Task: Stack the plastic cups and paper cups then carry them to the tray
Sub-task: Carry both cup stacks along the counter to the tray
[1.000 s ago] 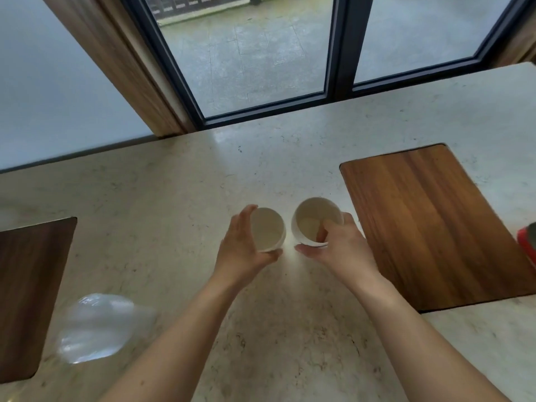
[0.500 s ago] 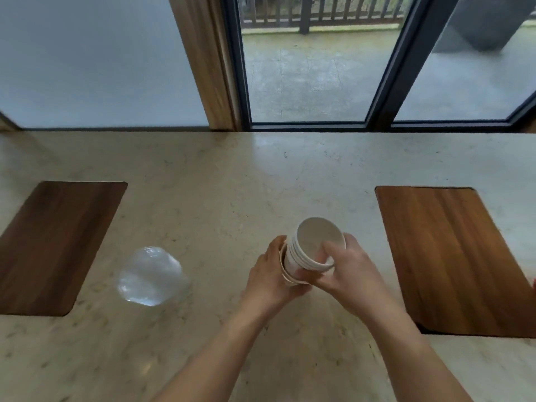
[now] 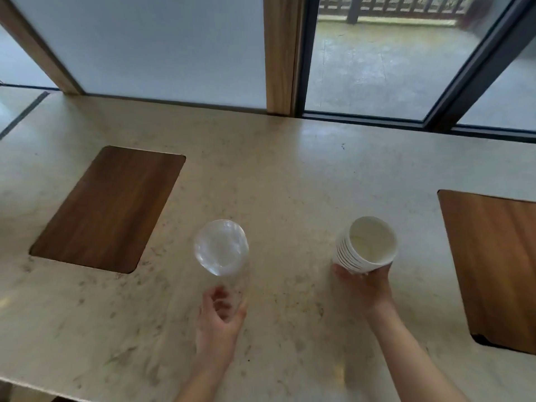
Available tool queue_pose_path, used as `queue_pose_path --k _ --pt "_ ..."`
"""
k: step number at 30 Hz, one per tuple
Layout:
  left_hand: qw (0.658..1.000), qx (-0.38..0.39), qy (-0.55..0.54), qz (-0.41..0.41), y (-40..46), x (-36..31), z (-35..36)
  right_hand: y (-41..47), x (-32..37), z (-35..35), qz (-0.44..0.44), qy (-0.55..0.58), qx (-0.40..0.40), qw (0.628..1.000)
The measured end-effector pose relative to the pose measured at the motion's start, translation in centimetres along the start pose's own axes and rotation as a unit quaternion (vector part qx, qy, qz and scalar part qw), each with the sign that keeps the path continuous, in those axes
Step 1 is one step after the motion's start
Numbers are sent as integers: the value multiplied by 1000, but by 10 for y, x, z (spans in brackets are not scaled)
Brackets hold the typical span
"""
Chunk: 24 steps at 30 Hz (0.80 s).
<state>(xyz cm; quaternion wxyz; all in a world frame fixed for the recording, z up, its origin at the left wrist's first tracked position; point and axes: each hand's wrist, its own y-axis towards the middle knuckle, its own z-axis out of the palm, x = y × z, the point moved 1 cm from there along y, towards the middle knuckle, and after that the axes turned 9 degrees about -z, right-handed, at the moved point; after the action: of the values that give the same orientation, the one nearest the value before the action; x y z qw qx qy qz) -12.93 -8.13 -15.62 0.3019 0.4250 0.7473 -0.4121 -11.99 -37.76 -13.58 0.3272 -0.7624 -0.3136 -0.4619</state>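
Both hands up over the counter (image 3: 290,175), well apart. R hand (image 3: 366,288) clamped on the paper cups (image 3: 366,245) from below, stack nested, mouths tilted toward me, right of centre. L hand (image 3: 219,320) curled round the base of the plastic cups (image 3: 221,247), clear stack, blurry, so can't tell how many. Wood inset (image 3: 110,207) sits far left of the plastic cups, 2nd wood inset (image 3: 493,265) at right edge, near the paper cups. Window (image 3: 377,62) on far side.
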Motion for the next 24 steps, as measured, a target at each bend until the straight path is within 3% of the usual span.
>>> queue_pose_path --k 4,11,17,24 --pt "999 40 0 -36 40 -15 -19 1 -7 11 -3 51 -46 998" --pt "995 99 31 3 85 -39 8 -46 -2 13 -13 38 -122 992" --pt "975 181 21 126 53 -72 17 -90 -12 -19 -2 19 -179 984" --pt "937 293 75 176 -8 -96 78 -139 -31 -86 10 54 -297 953"
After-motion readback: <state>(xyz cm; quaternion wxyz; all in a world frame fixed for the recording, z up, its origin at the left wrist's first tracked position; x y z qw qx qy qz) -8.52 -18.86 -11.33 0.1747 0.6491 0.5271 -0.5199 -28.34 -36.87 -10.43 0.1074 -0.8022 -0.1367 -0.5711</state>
